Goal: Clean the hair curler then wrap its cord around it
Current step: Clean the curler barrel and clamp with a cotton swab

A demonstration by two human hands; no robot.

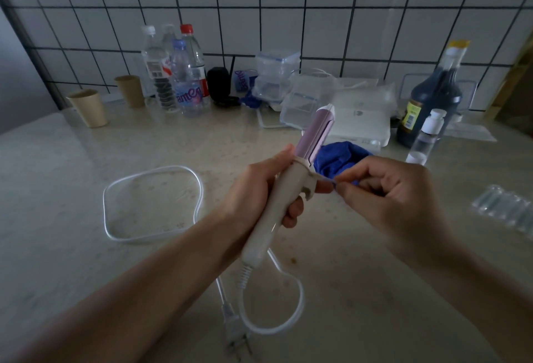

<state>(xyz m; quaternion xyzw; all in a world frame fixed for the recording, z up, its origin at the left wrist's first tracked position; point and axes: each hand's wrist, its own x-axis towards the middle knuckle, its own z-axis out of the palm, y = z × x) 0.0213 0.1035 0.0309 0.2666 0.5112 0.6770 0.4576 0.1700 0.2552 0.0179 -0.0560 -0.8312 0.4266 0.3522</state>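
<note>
My left hand [259, 186] grips the white handle of the hair curler [277, 198], whose pink barrel [314, 134] points up and away. My right hand [386, 189] pinches a corner of the blue cloth [337, 157] against the curler's clamp lever, just right of the handle. Most of the cloth bunches behind the curler on the counter. The white cord [155, 204] runs from the handle's base, loops on the counter at left and below, and ends at the plug [235, 331] near the bottom edge.
Several water bottles [176, 74] and two beige cups [88, 107] stand at the back left. Clear plastic boxes [300, 97], a white box [360, 120], a dark bottle [432, 97] and a small clear bottle [427, 137] are at the back right. A strip of clear vials [504, 212] lies right.
</note>
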